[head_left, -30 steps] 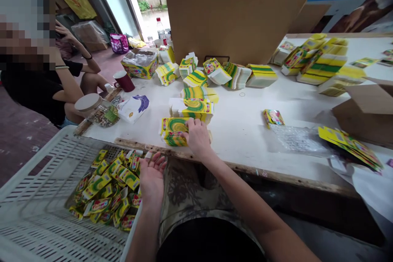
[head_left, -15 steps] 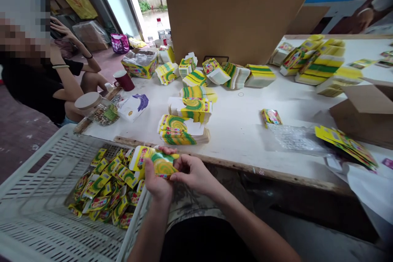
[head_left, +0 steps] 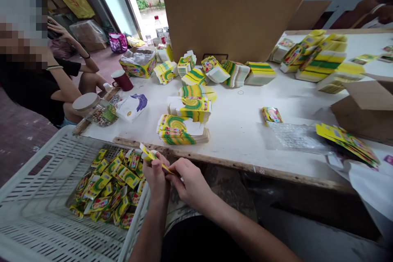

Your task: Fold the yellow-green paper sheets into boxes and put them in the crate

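Observation:
A small yellow-and-green printed carton [head_left: 149,154] is held edge-on between my two hands, just before the table's front edge. My left hand [head_left: 158,176] wraps around its body with the thumb on the near side. At the carton's right end, my right hand [head_left: 184,176] pinches the edge between thumb and fingers. A white flap shows at the upper left end; fingers hide much of the rest. Beneath and to the left, many similar cartons [head_left: 104,188] lie heaped in a white plastic crate [head_left: 37,225]. Stacks of flat cartons [head_left: 178,129] rest on the table just ahead.
The white table [head_left: 233,143] has a wooden front edge. More carton stacks [head_left: 260,73] line a large cardboard sheet [head_left: 227,12]. A lidded jar [head_left: 101,110], a maroon mug [head_left: 123,80] and a person [head_left: 33,86] are at left. An open cardboard box [head_left: 365,110] stands right.
The carton has turned from its broad printed face to nearly edge-on. My left hand has rolled with it, while my right hand stays at its right end.

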A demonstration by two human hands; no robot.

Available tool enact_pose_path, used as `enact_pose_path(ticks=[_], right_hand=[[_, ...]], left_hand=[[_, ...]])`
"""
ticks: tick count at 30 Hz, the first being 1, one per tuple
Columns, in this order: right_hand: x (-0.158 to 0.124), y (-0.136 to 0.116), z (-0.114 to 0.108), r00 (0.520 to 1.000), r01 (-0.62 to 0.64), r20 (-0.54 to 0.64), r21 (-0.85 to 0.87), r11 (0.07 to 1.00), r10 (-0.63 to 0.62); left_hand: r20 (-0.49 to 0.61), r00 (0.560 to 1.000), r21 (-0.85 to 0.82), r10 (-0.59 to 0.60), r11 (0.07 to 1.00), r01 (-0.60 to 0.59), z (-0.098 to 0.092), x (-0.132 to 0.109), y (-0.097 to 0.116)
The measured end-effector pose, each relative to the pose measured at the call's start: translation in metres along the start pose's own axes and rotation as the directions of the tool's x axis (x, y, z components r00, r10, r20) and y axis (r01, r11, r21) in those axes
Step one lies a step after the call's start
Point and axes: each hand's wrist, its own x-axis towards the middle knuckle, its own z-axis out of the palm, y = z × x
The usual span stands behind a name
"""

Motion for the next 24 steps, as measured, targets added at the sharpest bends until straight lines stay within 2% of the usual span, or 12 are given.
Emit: enact_pose_path(ticks=[3, 6, 8, 10, 12, 15, 17, 19, 20, 21, 23, 24], right_hand=[[0.005, 0.003, -0.002, 0.997, -0.072, -0.028, 0.040, 0.997, 0.073], [0.011, 0.013, -0.007, 0.977, -0.181, -0.075, 0.208, 0.961, 0.200], [0.012, 0.018, -0.008, 0.970, -0.201, -0.070, 0.307, 0.930, 0.233], [0.010, 0.021, -0.007, 0.974, -0.193, -0.053, 0.328, 0.925, 0.222], [0.008, 0.021, -0.009, 0.980, -0.157, -0.074, 0.264, 0.951, 0.183], [0.005, 0.019, -0.026, 0.989, -0.039, -0.140, 0.035, 0.999, 0.044], [0.004, 0.016, -0.043, 0.991, 0.069, -0.106, -0.162, 0.984, -0.087], [0.002, 0.012, -0.057, 0.976, 0.197, -0.019, -0.340, 0.919, -0.217], [0.001, 0.010, -0.061, 0.961, 0.263, 0.025, -0.400, 0.878, -0.276], [0.000, 0.007, -0.063, 0.940, 0.327, 0.062, -0.433, 0.840, -0.334], [-0.002, 0.003, -0.062, 0.895, 0.431, 0.100, -0.445, 0.785, -0.435], [-0.003, 0.002, -0.061, 0.883, 0.449, 0.085, -0.440, 0.778, -0.462]], left_hand=[[0.021, 0.999, -0.103, -0.025, 0.994, 0.027, 0.002, 0.006, 0.005], [0.033, 0.996, -0.173, -0.082, 0.981, 0.086, 0.004, 0.008, 0.010], [0.000, 0.992, -0.198, -0.124, 0.973, 0.121, 0.006, 0.006, 0.008], [-0.052, 0.990, -0.205, -0.132, 0.971, 0.119, 0.007, 0.004, 0.005], [-0.064, 0.989, -0.201, -0.131, 0.973, 0.116, 0.006, 0.003, 0.004], [-0.014, 0.992, -0.190, -0.125, 0.974, 0.120, -0.004, 0.008, 0.016], [0.028, 0.999, -0.138, -0.043, 0.989, 0.047, -0.016, 0.014, 0.032], [0.147, 0.986, -0.003, 0.076, 0.997, -0.076, -0.028, 0.020, 0.049], [0.265, 0.961, 0.093, 0.086, 0.989, -0.115, -0.032, 0.022, 0.056], [0.403, 0.914, 0.207, 0.046, 0.968, -0.140, -0.034, 0.022, 0.061], [0.632, 0.766, 0.406, -0.120, 0.893, -0.195, -0.031, 0.019, 0.063], [0.688, 0.699, 0.469, -0.195, 0.855, -0.223, -0.027, 0.016, 0.060]])
